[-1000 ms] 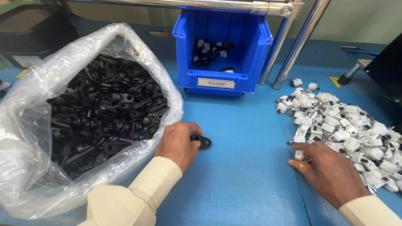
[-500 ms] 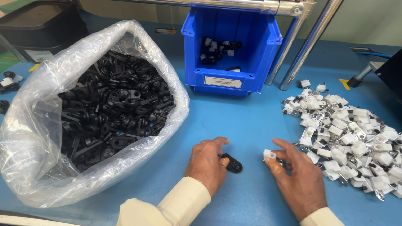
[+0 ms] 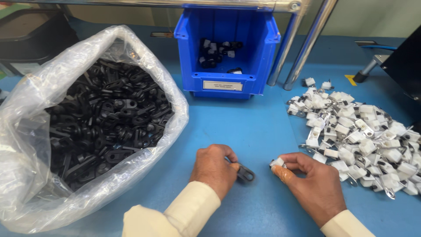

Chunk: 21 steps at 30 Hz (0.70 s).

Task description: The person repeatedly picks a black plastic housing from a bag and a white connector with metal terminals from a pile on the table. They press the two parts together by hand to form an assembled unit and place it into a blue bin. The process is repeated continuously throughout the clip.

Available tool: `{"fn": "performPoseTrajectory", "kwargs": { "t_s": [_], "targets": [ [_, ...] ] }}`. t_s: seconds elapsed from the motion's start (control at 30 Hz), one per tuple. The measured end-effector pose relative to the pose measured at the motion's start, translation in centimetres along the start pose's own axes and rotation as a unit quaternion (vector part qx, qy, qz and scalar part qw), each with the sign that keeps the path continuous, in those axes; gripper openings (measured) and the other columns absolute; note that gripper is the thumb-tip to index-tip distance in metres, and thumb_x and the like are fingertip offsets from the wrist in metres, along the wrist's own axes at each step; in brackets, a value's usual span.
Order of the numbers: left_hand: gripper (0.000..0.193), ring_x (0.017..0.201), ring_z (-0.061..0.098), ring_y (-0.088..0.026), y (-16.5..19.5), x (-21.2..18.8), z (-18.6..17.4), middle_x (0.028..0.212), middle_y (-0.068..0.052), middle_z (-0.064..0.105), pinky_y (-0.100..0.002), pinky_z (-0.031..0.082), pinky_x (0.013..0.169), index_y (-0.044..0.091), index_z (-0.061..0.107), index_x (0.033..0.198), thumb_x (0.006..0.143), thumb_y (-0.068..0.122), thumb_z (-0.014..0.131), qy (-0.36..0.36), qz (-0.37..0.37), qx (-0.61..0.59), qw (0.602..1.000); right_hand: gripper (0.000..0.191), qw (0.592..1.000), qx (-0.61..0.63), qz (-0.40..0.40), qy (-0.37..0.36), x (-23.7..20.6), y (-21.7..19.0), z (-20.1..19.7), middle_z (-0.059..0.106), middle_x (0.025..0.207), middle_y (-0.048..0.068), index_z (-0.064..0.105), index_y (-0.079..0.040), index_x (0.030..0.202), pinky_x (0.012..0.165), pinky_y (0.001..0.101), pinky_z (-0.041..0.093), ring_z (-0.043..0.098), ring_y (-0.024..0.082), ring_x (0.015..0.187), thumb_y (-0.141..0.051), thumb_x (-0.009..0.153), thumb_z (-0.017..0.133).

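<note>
So we've got our left hand [image 3: 214,169] curled shut around a small flat black plastic bracket with an eyelet end [image 3: 245,173], low on the blue tabletop [image 3: 245,127], and only the eyelet end pokes out past the thumb. The long axis of that bracket runs down and to the right, so the free end aims straight toward our right hand [image 3: 311,184]. That hand is pinching a little white plastic clip with a bit of metal on it [image 3: 277,163] between thumb and fingertips, held just above the surface. The gap between the two parts is small: the clip sits just to the right of the bracket's eyelet and a touch higher, near but not touching. Neither hand is really closer, since both parts meet in the middle between them. The clear plastic bag of black brackets [image 3: 87,127] is off to the left, the heap of white clips [image 3: 364,140] off to the right, and the blue plastic bin [image 3: 228,48] sits behind, well apart from both hands.
</note>
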<state>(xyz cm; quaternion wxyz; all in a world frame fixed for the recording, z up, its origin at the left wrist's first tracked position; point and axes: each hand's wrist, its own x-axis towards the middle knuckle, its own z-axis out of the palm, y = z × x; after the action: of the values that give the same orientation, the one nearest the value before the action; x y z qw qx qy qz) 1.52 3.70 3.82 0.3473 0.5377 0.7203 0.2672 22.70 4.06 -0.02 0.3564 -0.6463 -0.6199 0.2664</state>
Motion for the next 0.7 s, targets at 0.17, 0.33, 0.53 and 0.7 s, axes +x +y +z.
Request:
{"fn": "performPoseTrajectory", "kwargs": {
  "t_s": [0.17,0.33,0.53,0.7],
  "targets": [
    [0.009,0.086,0.074,-0.033,2.2,-0.1,2.5,0.09,-0.017,0.076,-0.04,0.06,0.083,0.006,0.075,0.09,0.085,0.013,0.077,-0.044,0.029,0.045,0.998,0.03,0.974,0.197,0.108,0.005,-1.3,0.0,0.5,0.081,0.091,0.006,0.077,-0.002,0.109,0.071,0.0241,0.053,0.068,0.009,0.08,-0.005,0.08,0.079],
    [0.021,0.095,0.071,-0.035,2.9,-0.7,2.8,0.102,-0.018,0.073,-0.043,0.059,0.084,0.003,0.07,0.1,0.091,0.021,0.076,-0.086,0.025,0.127,0.988,0.03,0.983,0.152,0.103,-0.004,-1.9,0.0,1.5,0.082,0.091,0.006,0.078,-0.004,0.111,0.073,0.0244,0.057,0.071,0.009,0.079,-0.011,0.082,0.083],
    [0.019,0.09,0.074,-0.029,2.5,-0.5,2.3,0.096,-0.016,0.073,-0.039,0.061,0.08,0.002,0.07,0.097,0.086,0.016,0.078,-0.1,0.012,0.073,0.992,0.041,0.994,0.086,0.058,-0.035,-2.1,-0.9,1.2,0.08,0.092,0.002,0.077,-0.014,0.121,0.073,0.0253,0.063,0.078,0.007,0.078,-0.019,0.081,0.082],
    [0.017,0.066,0.077,-0.02,2.9,0.1,2.1,0.081,-0.015,0.076,-0.032,0.064,0.061,-0.001,0.064,0.095,0.087,0.009,0.075,-0.159,-0.065,-0.032,0.985,0.038,0.999,0.024,0.04,-0.012,-2.3,-1.7,1.1,0.079,0.092,0.004,0.079,-0.016,0.118,0.068,0.028,0.063,0.078,0.013,0.073,-0.021,0.081,0.084]
  ]
}}
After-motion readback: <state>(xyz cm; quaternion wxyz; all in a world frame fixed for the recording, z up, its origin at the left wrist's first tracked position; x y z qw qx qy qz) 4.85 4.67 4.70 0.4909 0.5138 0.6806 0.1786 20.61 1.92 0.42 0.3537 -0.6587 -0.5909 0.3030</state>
